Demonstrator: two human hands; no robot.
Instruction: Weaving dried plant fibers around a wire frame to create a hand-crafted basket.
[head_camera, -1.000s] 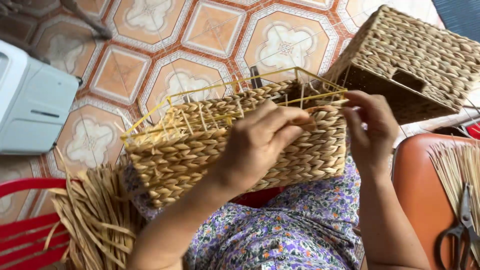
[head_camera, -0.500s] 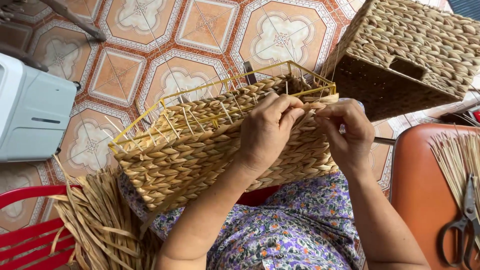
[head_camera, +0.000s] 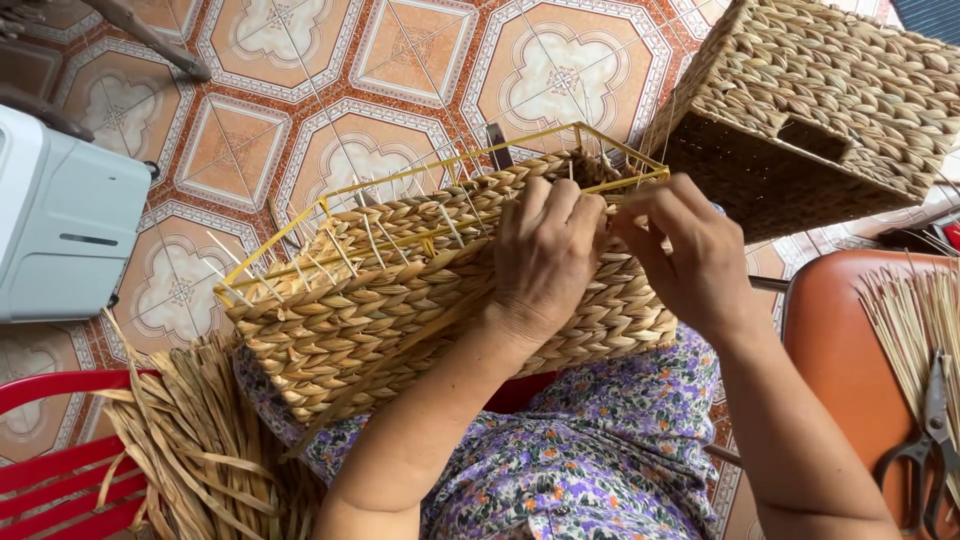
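A half-woven straw basket (head_camera: 360, 310) on a yellow wire frame (head_camera: 420, 175) rests tilted on my lap. My left hand (head_camera: 545, 255) presses on the basket's woven side near the top right corner, fingers curled over the weave. My right hand (head_camera: 685, 255) is close beside it, fingertips pinching a straw strand at the frame's rim. Thin stakes stick up along the open edge.
A finished woven basket (head_camera: 830, 100) lies on the tiled floor at upper right. A bundle of loose straw (head_camera: 190, 460) lies on a red chair (head_camera: 50, 450) at lower left. An orange stool (head_camera: 840, 380) holds thin reeds (head_camera: 905, 310) and scissors (head_camera: 925, 440). A white box (head_camera: 60, 220) stands left.
The basket has shifted slightly down and left in view. Both hands moved closer together at the top right corner, working the strand along the rim.
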